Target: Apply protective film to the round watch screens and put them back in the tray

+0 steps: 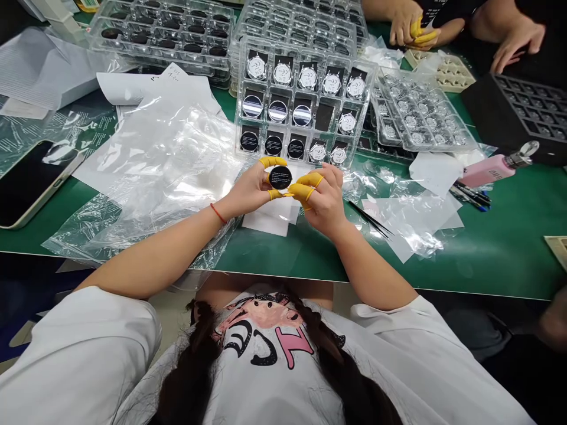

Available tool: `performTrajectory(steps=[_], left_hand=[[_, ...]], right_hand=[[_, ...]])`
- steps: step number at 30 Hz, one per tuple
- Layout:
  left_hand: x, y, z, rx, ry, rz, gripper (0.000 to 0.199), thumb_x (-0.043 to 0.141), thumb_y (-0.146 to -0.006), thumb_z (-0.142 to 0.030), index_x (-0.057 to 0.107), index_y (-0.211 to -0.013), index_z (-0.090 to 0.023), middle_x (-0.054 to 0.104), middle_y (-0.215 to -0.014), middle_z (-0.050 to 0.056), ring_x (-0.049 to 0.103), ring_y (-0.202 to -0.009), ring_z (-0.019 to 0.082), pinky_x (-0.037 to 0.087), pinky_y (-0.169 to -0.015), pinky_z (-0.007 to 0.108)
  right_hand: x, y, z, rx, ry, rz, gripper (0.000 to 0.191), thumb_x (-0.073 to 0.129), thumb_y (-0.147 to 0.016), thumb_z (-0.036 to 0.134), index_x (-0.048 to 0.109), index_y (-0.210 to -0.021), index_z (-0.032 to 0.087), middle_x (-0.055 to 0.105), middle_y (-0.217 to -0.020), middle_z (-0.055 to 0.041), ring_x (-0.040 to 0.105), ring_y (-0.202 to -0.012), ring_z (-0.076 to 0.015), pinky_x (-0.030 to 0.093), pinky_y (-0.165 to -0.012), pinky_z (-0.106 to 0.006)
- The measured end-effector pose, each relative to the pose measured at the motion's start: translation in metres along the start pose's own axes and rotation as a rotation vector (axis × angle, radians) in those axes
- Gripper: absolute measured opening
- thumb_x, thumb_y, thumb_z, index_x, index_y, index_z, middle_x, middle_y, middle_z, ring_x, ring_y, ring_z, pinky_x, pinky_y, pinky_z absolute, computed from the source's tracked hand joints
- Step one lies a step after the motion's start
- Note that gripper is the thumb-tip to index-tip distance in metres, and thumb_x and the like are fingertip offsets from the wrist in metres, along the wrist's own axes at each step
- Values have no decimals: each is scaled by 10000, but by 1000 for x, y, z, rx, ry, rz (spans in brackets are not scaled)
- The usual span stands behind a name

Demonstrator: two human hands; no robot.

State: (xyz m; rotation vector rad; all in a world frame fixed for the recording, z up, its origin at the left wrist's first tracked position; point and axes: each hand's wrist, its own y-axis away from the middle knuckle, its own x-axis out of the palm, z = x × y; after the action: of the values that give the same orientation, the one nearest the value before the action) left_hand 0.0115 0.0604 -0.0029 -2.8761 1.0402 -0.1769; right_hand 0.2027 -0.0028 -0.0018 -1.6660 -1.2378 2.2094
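My left hand grips a round watch head between its thumb and a finger. Its dark face carries small lines of white print and is turned toward me. At the watch head's lower right edge, the thumb and finger of my right hand are pinched together; whatever is between them is too small to make out. Yellow finger cots cover fingertips on both hands. Just beyond stands a tilted clear plastic tray of watch heads, some silver, some dark with print. One compartment in its middle row shows only black backing.
Stacked trays stand at the back. Plastic bags and film spread leftward, beside a phone. Tweezers, pens and a pink bottle lie right. Another person's hands work at far right, near a black tray.
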Motion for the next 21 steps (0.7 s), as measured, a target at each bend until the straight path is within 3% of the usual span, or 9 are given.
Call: performTrajectory(steps=[3, 8, 12, 17, 21], left_hand=[[-1, 0, 1, 44, -39, 2, 602, 823, -678, -291, 445, -1139, -210, 650, -835, -20, 692, -806, 148, 560, -795, 302], [-5, -2, 7, 67, -51, -19, 582, 797, -687, -237, 436, -1143, -224, 657, -899, -4, 716, -886, 186, 563, -857, 352], [-6, -3, 8, 88, -53, -12, 569, 783, -690, -208, 438, -1141, -232, 645, -893, -16, 713, -871, 179, 567, -850, 356], [-3, -3, 9, 81, -30, 1, 571, 796, -690, -218, 450, -1144, -237, 645, -858, -33, 712, -822, 162, 573, -814, 339], [-1, 0, 8, 68, -32, 24, 632, 800, -707, -275, 438, -1224, -234, 685, -980, 11, 722, -851, 173, 579, -841, 362]], right_hand=[[-2, -1, 0, 98, -101, -26, 276, 394, -997, 381, 655, -1001, 293, 659, -905, -32, 582, -939, -205, 393, -1043, -502], [1, 3, -20, 490, -147, 80, 243, 462, -942, 358, 644, -1018, 217, 679, -1033, -105, 570, -940, -258, 478, -870, -486], [7, 5, -40, 679, -160, 184, 215, 514, -888, 318, 674, -951, 189, 666, -1108, -135, 539, -1067, -305, 455, -948, -537], [4, -6, -20, 706, -564, 67, 430, 421, -946, 577, 668, -973, 226, 686, -1029, -76, 613, -1010, -232, 490, -950, -456], [9, -22, 6, 578, -762, 77, 517, 533, -868, 661, 602, -1192, 264, 665, -981, -38, 618, -935, -194, 517, -921, -408]])
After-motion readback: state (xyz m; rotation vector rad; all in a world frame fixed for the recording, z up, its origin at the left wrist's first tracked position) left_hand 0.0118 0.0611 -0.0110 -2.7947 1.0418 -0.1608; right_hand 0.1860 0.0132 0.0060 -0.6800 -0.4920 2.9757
